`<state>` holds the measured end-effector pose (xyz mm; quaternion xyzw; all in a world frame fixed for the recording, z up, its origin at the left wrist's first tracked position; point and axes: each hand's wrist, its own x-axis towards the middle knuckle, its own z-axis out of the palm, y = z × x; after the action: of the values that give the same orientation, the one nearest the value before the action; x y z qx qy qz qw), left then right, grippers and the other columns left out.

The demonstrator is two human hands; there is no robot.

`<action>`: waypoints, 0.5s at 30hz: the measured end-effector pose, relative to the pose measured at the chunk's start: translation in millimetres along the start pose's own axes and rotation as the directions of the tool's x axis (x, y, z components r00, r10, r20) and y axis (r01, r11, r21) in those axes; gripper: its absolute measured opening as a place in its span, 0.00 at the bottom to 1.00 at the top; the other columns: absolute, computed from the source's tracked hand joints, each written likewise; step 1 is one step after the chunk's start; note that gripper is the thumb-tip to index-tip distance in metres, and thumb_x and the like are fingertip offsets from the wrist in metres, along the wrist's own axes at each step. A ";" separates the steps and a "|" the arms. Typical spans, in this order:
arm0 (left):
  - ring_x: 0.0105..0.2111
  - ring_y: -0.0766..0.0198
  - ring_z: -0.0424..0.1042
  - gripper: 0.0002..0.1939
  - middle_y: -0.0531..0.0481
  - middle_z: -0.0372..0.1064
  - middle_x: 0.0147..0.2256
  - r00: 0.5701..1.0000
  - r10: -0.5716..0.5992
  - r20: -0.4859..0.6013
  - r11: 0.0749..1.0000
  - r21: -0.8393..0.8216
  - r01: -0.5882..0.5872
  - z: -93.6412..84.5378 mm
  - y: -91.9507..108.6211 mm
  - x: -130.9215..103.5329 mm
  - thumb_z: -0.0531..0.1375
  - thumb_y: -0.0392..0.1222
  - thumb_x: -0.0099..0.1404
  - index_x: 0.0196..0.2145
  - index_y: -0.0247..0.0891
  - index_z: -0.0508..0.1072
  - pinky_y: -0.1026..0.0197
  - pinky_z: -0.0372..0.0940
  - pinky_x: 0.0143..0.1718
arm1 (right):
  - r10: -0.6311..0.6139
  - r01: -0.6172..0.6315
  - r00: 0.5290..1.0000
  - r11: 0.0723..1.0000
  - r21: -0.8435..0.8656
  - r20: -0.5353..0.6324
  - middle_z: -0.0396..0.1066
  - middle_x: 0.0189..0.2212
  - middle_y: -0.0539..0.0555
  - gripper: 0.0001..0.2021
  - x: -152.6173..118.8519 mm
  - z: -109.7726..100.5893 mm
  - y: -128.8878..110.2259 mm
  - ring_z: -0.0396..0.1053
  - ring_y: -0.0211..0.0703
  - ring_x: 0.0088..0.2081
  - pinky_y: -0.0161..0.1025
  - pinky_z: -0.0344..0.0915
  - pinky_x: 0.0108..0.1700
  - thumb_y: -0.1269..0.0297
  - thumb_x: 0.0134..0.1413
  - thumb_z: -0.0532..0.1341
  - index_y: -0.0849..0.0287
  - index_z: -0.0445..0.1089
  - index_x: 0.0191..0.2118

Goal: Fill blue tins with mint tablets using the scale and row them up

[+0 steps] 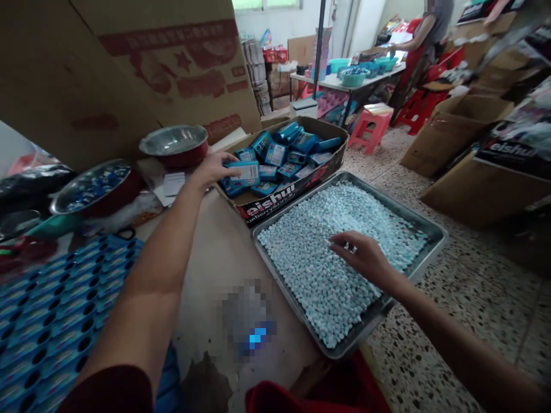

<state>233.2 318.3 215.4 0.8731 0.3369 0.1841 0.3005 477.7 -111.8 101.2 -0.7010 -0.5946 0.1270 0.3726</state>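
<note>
My left hand grips a blue packet with a pale label, over the left end of a cardboard box of similar blue packets. Over a metal tray filled with small pale blue pieces, my right hand is held with thumb and fingers drawn together. Whatever its fingertips may hold is too small to make out.
Left of the box stand a metal bowl and another bowl of blue wrapped pieces. Rows of blue packs lie at lower left. Behind are a table, a pink stool and a person.
</note>
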 end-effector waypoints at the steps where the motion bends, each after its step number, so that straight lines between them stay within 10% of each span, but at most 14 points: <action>1: 0.50 0.49 0.77 0.36 0.45 0.82 0.45 0.998 0.024 -0.065 0.993 -0.114 -0.031 -7.5 2.8 -18.9 0.77 0.65 0.48 0.48 0.41 0.80 0.53 0.73 0.53 | 0.044 -0.039 0.998 0.995 0.090 -0.051 0.84 0.34 0.55 0.10 5.0 -2.4 -3.7 0.80 0.50 0.35 0.45 0.76 0.42 0.54 0.73 0.69 0.53 0.85 0.49; 4: 0.48 0.54 0.78 0.37 0.46 0.80 0.50 0.988 0.062 -0.142 0.936 -0.336 -0.107 -5.2 18.1 -77.1 0.76 0.60 0.47 0.52 0.43 0.75 0.56 0.75 0.51 | 0.051 -0.002 0.986 0.957 0.290 -0.161 0.81 0.35 0.52 0.18 32.2 3.1 -31.5 0.78 0.47 0.35 0.43 0.75 0.40 0.50 0.72 0.69 0.55 0.81 0.57; 10: 0.44 0.56 0.75 0.40 0.49 0.75 0.45 0.999 -0.016 -0.050 0.873 -0.487 -0.010 54.6 45.8 -146.0 0.77 0.62 0.42 0.48 0.47 0.69 0.55 0.73 0.48 | -0.252 0.292 0.953 0.915 0.280 -0.169 0.74 0.69 0.65 0.40 69.1 29.6 -104.6 0.79 0.52 0.51 0.50 0.81 0.51 0.53 0.65 0.76 0.53 0.66 0.78; 15: 0.50 0.50 0.78 0.50 0.40 0.79 0.55 0.994 0.004 0.105 0.864 -0.501 0.050 94.6 56.9 -168.3 0.74 0.78 0.51 0.61 0.45 0.73 0.51 0.76 0.52 | -0.159 0.102 0.981 0.908 0.407 0.109 0.79 0.51 0.53 0.32 79.1 18.3 -117.3 0.74 0.43 0.40 0.42 0.81 0.43 0.64 0.67 0.71 0.50 0.68 0.74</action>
<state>191.2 129.1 161.2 0.7689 0.2717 0.2168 0.5366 400.3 -29.9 188.5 -0.5580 -0.6264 0.2694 0.4730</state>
